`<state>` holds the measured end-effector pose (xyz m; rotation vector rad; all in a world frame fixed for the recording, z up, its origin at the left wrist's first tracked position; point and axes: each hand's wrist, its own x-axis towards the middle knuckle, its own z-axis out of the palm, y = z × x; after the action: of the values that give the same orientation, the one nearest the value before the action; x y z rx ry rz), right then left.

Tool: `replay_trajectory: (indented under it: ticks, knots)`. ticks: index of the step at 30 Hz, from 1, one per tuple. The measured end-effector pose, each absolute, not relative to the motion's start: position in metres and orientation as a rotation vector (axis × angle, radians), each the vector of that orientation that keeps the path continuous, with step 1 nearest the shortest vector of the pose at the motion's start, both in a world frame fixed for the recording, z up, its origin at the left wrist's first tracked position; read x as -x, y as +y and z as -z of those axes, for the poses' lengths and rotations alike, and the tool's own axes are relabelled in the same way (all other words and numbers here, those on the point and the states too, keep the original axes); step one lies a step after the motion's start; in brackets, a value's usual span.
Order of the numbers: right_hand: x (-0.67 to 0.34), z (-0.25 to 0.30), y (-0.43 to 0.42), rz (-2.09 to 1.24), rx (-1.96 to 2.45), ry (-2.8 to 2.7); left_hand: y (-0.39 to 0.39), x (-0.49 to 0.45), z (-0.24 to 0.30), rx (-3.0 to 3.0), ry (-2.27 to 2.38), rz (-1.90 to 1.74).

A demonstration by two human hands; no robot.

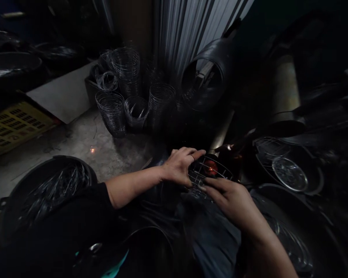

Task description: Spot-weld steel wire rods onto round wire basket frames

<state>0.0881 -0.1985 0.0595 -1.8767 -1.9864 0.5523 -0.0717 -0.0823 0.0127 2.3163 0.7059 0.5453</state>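
Note:
Between my two hands is a round wire rack [196, 178] with thin crossing bars and a curved rim. My left hand [179, 165] holds its left side, thumb on the near side and index finger stretched along the far rim. My right hand [230, 195] pinches the near edge with thumb and fingertips. Whether a separate small wire lies in that pinch is too dark to tell. Just beyond the bars shows an orange glow [211, 167], beside a metal rod [222, 133] that slants away. My dark trousers [214, 235] are below the rack.
Stacks of wire rings [111, 112] stand on the concrete floor ahead. A dark tub [91, 173] of loose wires sits left, near a yellow crate [20, 123]. To the right are a tub with wire racks [290, 173] and a large basin [316, 220]. A drum [188, 77] lies tilted behind.

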Motion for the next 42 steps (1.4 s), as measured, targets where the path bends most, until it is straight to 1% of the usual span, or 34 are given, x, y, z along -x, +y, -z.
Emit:
replay_trajectory:
  ticks: [2,4,7,13,17,23,36,39,42]
  knots:
    - [-0.087,-0.053,-0.204,-0.211,2.031,-2.168,-0.083,0.067,-0.013,-2.348,0.734,-0.533]
    - [-0.087,-0.047,-0.211,0.076,2.064,-2.277,-0.081,0.063,-0.013,-2.348,0.75,-0.524]
    - [-0.092,-0.041,-0.215,0.227,1.889,-2.289,-0.078,0.056,-0.016,-2.327,0.743,-0.511]
    - [-0.113,-0.035,-0.204,0.299,1.616,-2.126,-0.068,0.041,-0.023,-2.313,0.74,-0.549]
    - [-0.122,-0.037,-0.192,0.397,1.591,-2.097,-0.056,0.03,-0.028,-2.301,0.767,-0.533]
    - [-0.134,-0.043,-0.173,0.429,1.612,-2.101,-0.041,0.019,-0.037,-2.294,0.808,-0.467]
    - [-0.143,-0.044,-0.152,0.408,1.662,-2.022,-0.021,0.006,-0.04,-2.277,0.835,-0.43]
    - [-0.147,-0.043,-0.148,0.345,1.652,-2.0,-0.015,0.003,-0.041,-2.298,0.837,-0.445]
    - [-0.146,-0.043,-0.157,0.23,1.709,-1.832,-0.014,0.001,-0.042,-2.296,0.826,-0.427]
